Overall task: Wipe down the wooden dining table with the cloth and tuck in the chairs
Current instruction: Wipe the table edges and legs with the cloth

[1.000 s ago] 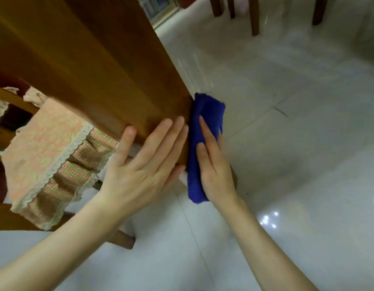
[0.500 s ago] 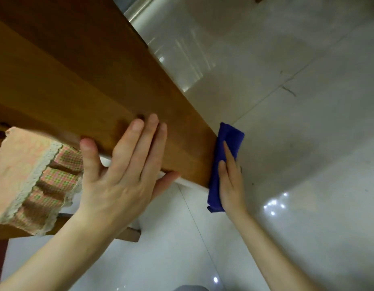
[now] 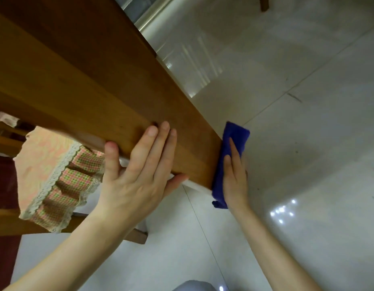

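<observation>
The wooden dining table (image 3: 81, 76) fills the upper left, seen from close above its near corner. My left hand (image 3: 140, 173) rests flat on the tabletop near the corner, fingers straight, thumb under the edge. My right hand (image 3: 234, 177) presses a folded blue cloth (image 3: 234, 139) against the table's right side edge with straight fingers. A chair (image 3: 138, 236) with a pink checked, lace-trimmed seat cover (image 3: 56, 181) stands under the table at the left.
Glossy light floor tiles (image 3: 297, 122) spread to the right and below. A dark wooden leg (image 3: 263, 3) shows at the top right. A metal door track (image 3: 152, 15) runs along the top edge.
The view has tilted down and drawn closer to the corner. My right hand and the cloth slid along the side edge. My left hand shifted slightly on the tabletop.
</observation>
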